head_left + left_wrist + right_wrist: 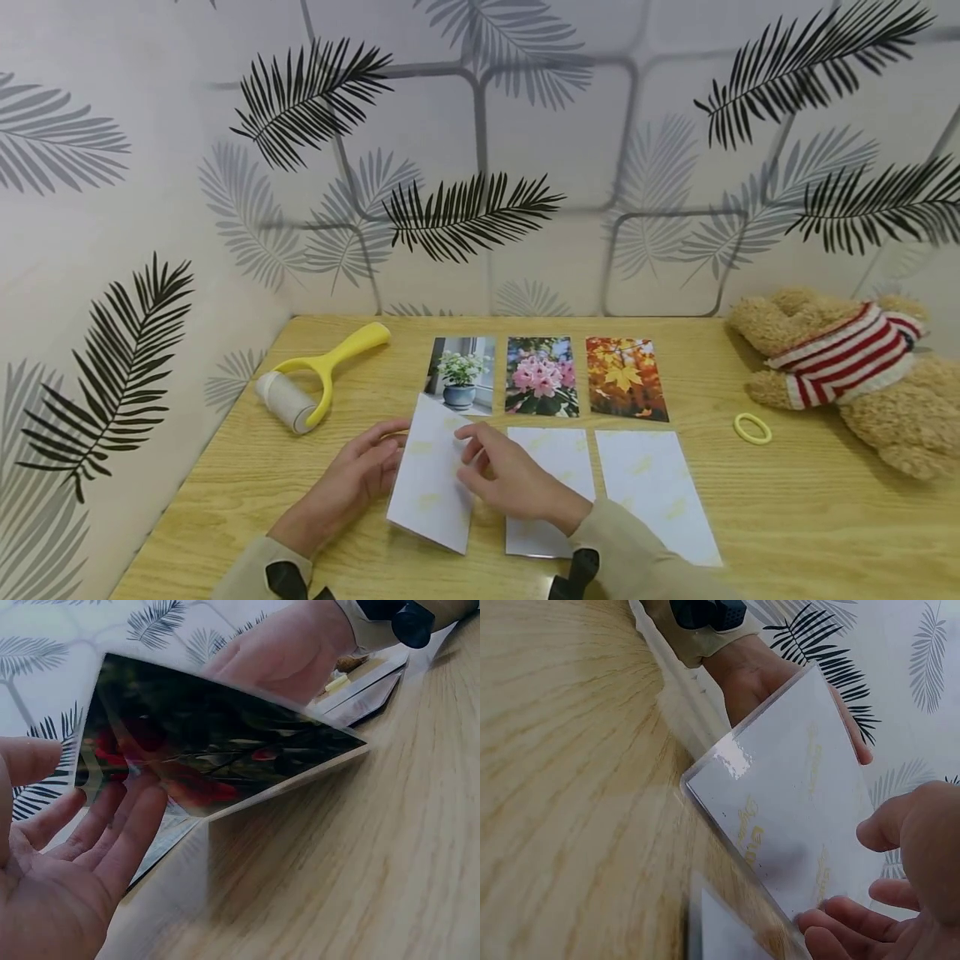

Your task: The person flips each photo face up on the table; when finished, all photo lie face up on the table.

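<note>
Photo card, between 6 and 7 o'clock in the head view, is tilted, presumably supported at 9 o'clock by the relaxed, unclenched left hand. Its 3 o'clock side is apparently steadied by the right hand; whether pinched cannot be told.

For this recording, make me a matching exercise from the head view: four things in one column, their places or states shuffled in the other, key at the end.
Things
1. Roller
2. Tilted card
3. Pink-flower card
4. Plush bear

Places and states
A. In the middle of the far row of three pictures
B. Lying at the right in red-and-white stripes
C. Near the far left corner of the table
D. Between the left hand and the right hand, white side showing

Pairs: 1-C, 2-D, 3-A, 4-B
</note>
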A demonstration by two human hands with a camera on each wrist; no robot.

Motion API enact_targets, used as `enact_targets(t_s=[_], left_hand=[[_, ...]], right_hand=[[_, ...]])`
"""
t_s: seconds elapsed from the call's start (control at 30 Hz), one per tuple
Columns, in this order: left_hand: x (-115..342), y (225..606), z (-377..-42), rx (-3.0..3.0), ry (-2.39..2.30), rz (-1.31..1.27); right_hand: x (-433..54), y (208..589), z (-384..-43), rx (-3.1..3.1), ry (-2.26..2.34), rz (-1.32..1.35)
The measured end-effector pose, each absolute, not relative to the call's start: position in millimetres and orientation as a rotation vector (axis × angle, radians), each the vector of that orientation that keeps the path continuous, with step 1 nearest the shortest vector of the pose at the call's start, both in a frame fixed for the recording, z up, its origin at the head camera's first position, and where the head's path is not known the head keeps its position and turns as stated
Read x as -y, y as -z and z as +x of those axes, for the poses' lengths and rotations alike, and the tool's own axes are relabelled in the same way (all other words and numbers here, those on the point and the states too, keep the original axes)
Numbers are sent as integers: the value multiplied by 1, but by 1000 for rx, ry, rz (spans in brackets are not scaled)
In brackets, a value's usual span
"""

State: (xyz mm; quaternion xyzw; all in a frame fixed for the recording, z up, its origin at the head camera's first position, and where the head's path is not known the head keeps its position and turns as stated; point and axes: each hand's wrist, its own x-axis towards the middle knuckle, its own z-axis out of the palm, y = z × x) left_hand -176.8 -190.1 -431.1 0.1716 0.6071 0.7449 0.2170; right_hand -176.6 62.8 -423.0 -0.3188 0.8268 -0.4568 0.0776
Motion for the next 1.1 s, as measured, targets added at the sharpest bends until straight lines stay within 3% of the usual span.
enact_targets(t_s=[1.1], left_hand=[[171,427,-168,-1948,-1762,627]], right_hand=[[-63,406,-170,-2382,1353,-1002]])
